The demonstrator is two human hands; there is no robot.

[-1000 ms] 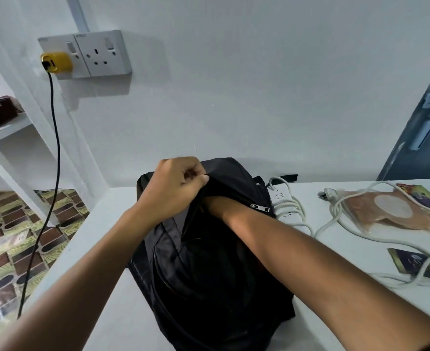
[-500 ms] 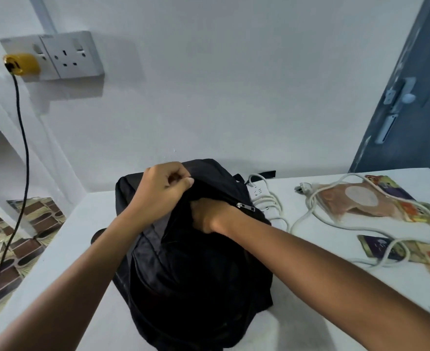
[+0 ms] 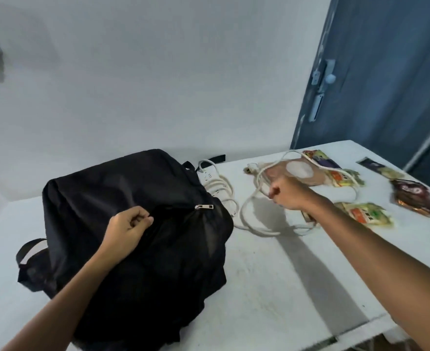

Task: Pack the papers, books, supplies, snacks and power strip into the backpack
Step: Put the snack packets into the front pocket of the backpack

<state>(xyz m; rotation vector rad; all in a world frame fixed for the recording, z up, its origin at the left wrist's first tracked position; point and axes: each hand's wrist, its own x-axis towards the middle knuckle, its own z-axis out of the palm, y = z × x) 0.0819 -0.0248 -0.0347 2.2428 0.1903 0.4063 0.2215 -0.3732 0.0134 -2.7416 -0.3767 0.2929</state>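
A black backpack (image 3: 112,198) lies on the white table (image 3: 272,274), its top zip open with a silver puller (image 3: 204,206) showing. My left hand (image 3: 126,230) pinches the fabric edge of the opening. My right hand (image 3: 288,192) has its fingers curled round the white cable (image 3: 244,211) of the power strip (image 3: 210,177), which lies just right of the backpack. Several snack packets lie beyond: a brown pouch (image 3: 297,171), colourful packets (image 3: 368,215) and a dark one (image 3: 415,198).
A blue door (image 3: 386,72) with a handle stands at the right behind the table. The white wall runs close behind the backpack. The table's front right edge (image 3: 355,328) is near my right forearm.
My right hand has come out of the backpack opening and moved right to grip the power strip cable. The view has swung right, so the wall socket is out of sight.
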